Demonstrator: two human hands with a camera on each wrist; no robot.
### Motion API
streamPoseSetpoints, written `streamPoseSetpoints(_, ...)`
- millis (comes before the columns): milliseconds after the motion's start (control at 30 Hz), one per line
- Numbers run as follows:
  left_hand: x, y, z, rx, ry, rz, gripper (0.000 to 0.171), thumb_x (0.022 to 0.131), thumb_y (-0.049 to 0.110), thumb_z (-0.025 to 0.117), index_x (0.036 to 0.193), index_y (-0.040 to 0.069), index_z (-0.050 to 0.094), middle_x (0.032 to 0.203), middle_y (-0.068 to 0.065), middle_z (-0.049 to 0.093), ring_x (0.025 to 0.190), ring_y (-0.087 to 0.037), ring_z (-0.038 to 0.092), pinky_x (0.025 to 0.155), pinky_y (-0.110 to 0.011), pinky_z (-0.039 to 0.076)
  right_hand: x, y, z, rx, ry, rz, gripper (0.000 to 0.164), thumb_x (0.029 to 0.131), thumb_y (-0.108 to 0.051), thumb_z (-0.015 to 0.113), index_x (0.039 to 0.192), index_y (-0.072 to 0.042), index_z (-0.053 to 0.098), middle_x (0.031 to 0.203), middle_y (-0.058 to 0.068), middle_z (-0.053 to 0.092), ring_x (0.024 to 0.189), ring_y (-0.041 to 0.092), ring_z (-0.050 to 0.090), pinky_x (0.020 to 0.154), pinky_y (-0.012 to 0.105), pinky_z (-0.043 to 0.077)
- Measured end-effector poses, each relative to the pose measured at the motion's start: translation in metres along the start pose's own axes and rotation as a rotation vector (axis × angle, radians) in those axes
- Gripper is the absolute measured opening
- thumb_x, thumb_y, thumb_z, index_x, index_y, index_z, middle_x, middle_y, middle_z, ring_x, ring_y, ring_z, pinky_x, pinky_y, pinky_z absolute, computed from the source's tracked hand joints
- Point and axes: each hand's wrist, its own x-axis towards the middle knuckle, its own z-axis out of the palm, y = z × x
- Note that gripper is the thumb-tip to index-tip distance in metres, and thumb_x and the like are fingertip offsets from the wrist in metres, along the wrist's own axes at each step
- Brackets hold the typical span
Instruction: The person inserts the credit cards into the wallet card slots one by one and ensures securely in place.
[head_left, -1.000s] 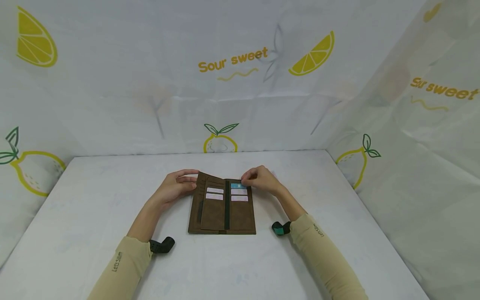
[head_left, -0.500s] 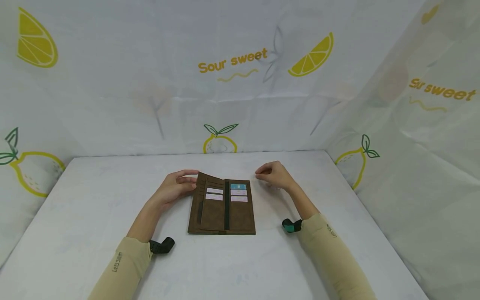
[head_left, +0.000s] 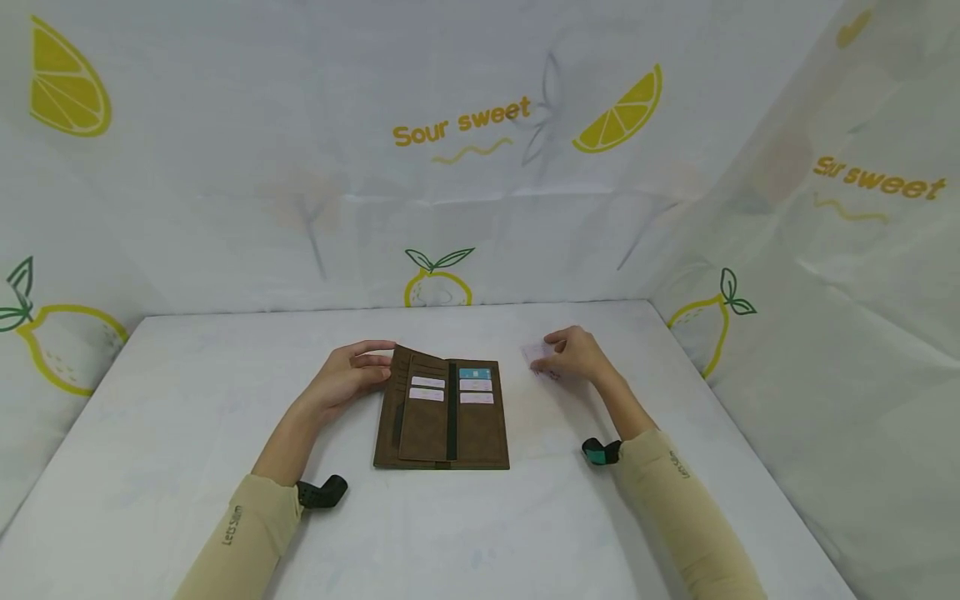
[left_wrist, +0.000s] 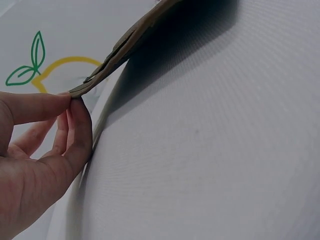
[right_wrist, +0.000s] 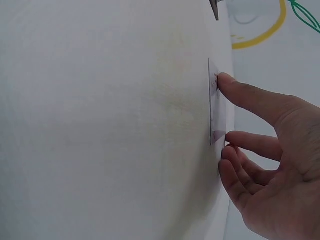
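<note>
A brown long wallet (head_left: 480, 433) lies unfolded on the table, its left flap lifted a little. A blue card (head_left: 475, 374) and several pale cards show in its slots. My left hand (head_left: 348, 375) pinches the upper left corner of the flap between thumb and fingers, clearly seen in the left wrist view (left_wrist: 50, 145). To the right of the wallet, a pale card with pink marks (head_left: 534, 355) lies on the table. Over it is my right hand (head_left: 581, 354), thumb and index finger spread apart and touching the card (right_wrist: 216, 110); no firm pinch shows.
The white-covered table (head_left: 420, 533) ends at a white backdrop (head_left: 300, 125) printed with lemons, which also hangs along the right side. A black wrist camera (head_left: 322, 492) sits on the left wrist, another (head_left: 602, 452) on the right.
My right hand has left the blue card in the wallet's upper right slot and moved right to the loose card. The left hand still holds the wallet's flap.
</note>
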Motion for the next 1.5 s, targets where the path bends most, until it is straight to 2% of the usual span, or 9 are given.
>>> streamPoseSetpoints(267,-0.001,0.001,-0.001,0.004,0.004,-0.003,0.056,0.104,0.000,0.066,0.158,0.002,0.052,0.121,-0.002,0.068,0.101,-0.004,0.069,0.091,-0.019,0.058,0.002,0.000,0.001,-0.006,0.015,0.017,0.062,0.087,-0.033,0.092,0.133,0.005,0.072,0.129,0.028,0.072,0.118,0.041,0.067,0.098,0.052,0.058)
streamPoseSetpoints(433,-0.001,0.002,-0.001,-0.006,0.003,-0.004,0.056,0.104,0.000,0.067,0.158,0.001,0.052,0.120,-0.001,0.068,0.100,-0.004,0.069,0.091,-0.019,0.059,0.003,0.003,0.000,0.022,-0.006,0.021,0.064,0.088,-0.032,0.092,0.133,0.006,0.067,0.130,0.027,0.070,0.120,0.040,0.066,0.101,0.052,0.058)
streamPoseSetpoints(533,0.000,0.001,-0.001,-0.005,0.001,0.000,0.056,0.104,-0.001,0.067,0.158,0.001,0.052,0.120,-0.002,0.068,0.101,-0.004,0.069,0.091,-0.020,0.059,0.005,0.005,-0.001,0.048,-0.012,0.012,0.064,0.088,-0.030,0.092,0.132,0.006,0.064,0.129,0.026,0.069,0.117,0.038,0.067,0.099,0.048,0.058)
streamPoseSetpoints(633,0.000,0.001,-0.001,-0.001,-0.005,0.007,0.056,0.104,0.000,0.067,0.158,0.001,0.052,0.121,-0.003,0.068,0.102,-0.005,0.068,0.092,-0.020,0.059,0.008,0.006,-0.001,0.120,-0.028,0.019,0.062,0.090,-0.026,0.091,0.134,0.005,0.061,0.129,0.027,0.069,0.112,0.034,0.069,0.091,0.039,0.059)
streamPoseSetpoints(767,0.000,0.002,0.000,-0.003,-0.011,0.013,0.056,0.104,0.001,0.066,0.158,0.001,0.052,0.122,-0.002,0.068,0.102,-0.005,0.068,0.092,-0.020,0.059,0.010,0.006,-0.002,0.262,-0.066,0.057,0.054,0.096,-0.019,0.083,0.139,0.003,0.058,0.132,0.026,0.069,0.105,0.023,0.067,0.084,0.026,0.055)
streamPoseSetpoints(933,0.000,0.001,0.000,-0.018,-0.011,0.009,0.056,0.104,-0.001,0.065,0.158,0.000,0.052,0.121,-0.002,0.067,0.101,-0.005,0.068,0.092,-0.020,0.059,0.014,0.003,0.001,0.450,-0.077,0.099,0.049,0.101,-0.015,0.075,0.143,0.000,0.057,0.125,0.016,0.073,0.095,0.012,0.061,0.078,0.020,0.053)
streamPoseSetpoints(1067,0.001,0.001,0.001,-0.016,-0.004,-0.003,0.056,0.103,-0.001,0.065,0.158,0.002,0.052,0.123,-0.002,0.068,0.102,-0.005,0.068,0.092,-0.020,0.059,0.016,-0.008,0.005,0.622,-0.083,0.109,0.050,0.101,-0.011,0.074,0.145,0.001,0.055,0.112,0.007,0.071,0.092,0.011,0.061,0.079,0.019,0.055)
streamPoseSetpoints(1200,0.001,0.002,0.001,-0.006,0.005,-0.012,0.056,0.103,0.001,0.066,0.157,0.005,0.054,0.127,-0.003,0.067,0.104,-0.006,0.068,0.092,-0.021,0.059,0.019,-0.025,0.015,0.723,-0.079,0.100,0.051,0.101,-0.009,0.073,0.147,0.002,0.053,0.114,0.006,0.064,0.093,0.011,0.061,0.080,0.018,0.055)
streamPoseSetpoints(1500,-0.001,0.002,0.001,-0.012,0.009,-0.012,0.055,0.103,0.002,0.067,0.157,0.005,0.054,0.127,-0.003,0.068,0.105,-0.006,0.069,0.093,-0.021,0.058,0.027,-0.068,0.042,0.761,-0.059,0.090,0.045,0.099,-0.011,0.076,0.139,-0.001,0.059,0.130,0.021,0.070,0.094,0.015,0.067,0.079,0.018,0.060)
